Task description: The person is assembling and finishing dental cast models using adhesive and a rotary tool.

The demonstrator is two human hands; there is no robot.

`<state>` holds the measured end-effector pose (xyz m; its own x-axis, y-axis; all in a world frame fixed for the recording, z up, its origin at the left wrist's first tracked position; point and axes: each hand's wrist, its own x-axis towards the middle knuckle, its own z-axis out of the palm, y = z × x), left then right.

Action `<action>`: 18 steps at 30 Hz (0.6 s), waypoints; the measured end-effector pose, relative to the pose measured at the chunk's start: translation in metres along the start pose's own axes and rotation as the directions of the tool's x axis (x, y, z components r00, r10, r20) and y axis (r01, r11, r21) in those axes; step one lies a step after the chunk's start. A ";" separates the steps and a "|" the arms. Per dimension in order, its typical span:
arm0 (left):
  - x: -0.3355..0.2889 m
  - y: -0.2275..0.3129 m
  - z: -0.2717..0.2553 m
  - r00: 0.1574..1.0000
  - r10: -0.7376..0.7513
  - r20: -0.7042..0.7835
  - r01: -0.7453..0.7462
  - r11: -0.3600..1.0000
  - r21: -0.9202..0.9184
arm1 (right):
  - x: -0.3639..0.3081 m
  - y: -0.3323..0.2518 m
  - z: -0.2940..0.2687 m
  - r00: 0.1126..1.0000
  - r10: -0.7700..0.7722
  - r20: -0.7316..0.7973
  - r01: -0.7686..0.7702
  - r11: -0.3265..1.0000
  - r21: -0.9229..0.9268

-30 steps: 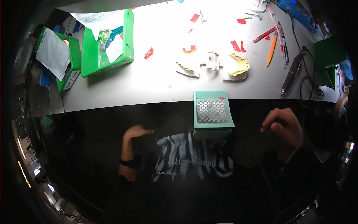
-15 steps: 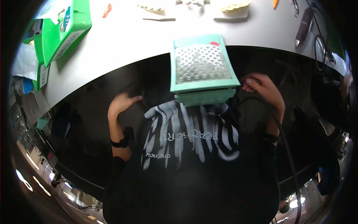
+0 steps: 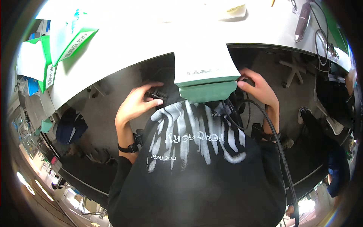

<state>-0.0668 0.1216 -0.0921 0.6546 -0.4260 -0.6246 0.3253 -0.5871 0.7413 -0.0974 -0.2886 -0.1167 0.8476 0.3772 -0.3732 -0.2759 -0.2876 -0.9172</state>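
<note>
A mint-green grater box [image 3: 210,92] juts over the desk's near edge in front of my chest. Glare washes out most of its top; only a few holes of its metal grating show near the front rim. To its left, my left hand [image 3: 138,103] is open, thumb and fingers apart, with a small dark piece [image 3: 159,94] behind or between them; I cannot tell whether they touch it. My right hand [image 3: 261,87] is at the box's right front corner, thumb and fingers bent close together. What they pinch, if anything, is hidden.
Green bins [image 3: 77,41] with white labels stand at the left on the white desk [image 3: 132,41]. A dark pen-shaped tool [image 3: 303,22] with a cable lies at the right. A pale piece [image 3: 233,13] sits far back. A black cable [image 3: 278,140] runs past my right arm.
My left hand has moved up and right, its fingers spreading. My right hand has shifted left to the box's corner. The view has brightened, washing out the desk and grating.
</note>
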 end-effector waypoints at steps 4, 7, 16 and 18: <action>0.004 0.005 0.001 0.999 0.010 -0.044 -0.008 0.998 0.056 | 0.000 -0.005 -0.001 0.965 0.074 0.251 -0.092 0.994 0.058; 0.005 -0.004 0.004 0.998 0.034 -0.054 -0.033 0.999 0.009 | 0.002 0.005 -0.002 0.960 0.117 0.255 -0.114 0.993 -0.026; 0.002 -0.031 0.006 0.992 0.030 -0.126 -0.049 0.987 -0.153 | 0.000 -0.008 -0.005 0.999 -0.030 0.016 0.032 0.994 -0.100; -0.002 -0.031 0.003 0.989 0.005 -0.145 -0.029 0.986 -0.166 | -0.004 -0.005 -0.011 0.997 -0.072 -0.026 0.072 0.997 -0.019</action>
<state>-0.0809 0.1384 -0.1143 0.7481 -0.3243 -0.5790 0.4152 -0.4519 0.7896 -0.0940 -0.2984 -0.1092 0.8768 0.3740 -0.3022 -0.2054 -0.2769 -0.9387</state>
